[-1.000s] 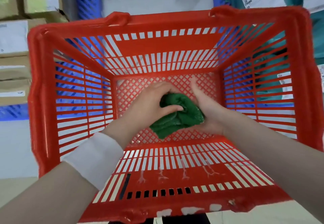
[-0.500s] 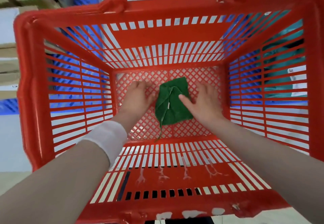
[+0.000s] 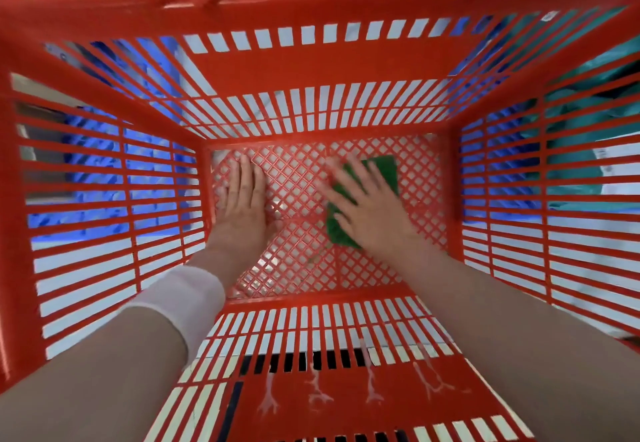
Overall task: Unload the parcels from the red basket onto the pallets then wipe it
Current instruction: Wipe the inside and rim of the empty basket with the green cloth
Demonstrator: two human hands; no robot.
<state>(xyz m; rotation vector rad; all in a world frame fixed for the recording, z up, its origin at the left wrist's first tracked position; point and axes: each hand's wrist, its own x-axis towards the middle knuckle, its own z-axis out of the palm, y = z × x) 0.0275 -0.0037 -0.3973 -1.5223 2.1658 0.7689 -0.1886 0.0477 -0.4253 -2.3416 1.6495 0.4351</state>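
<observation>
Wiping begun: folded green cloth (image 3: 381, 168) pushed from centre to right across floor of red slatted plastic basket (image 3: 329, 71) under flat right hand (image 3: 370, 206); left hand (image 3: 242, 206) flat at centre left; both grips released.

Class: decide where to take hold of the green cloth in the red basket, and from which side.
Probably pinch the green cloth at its far corner, coming down from above. It lies flat on the floor of the red basket, the right hand covers its middle, and the walls block sideways reach.
</observation>
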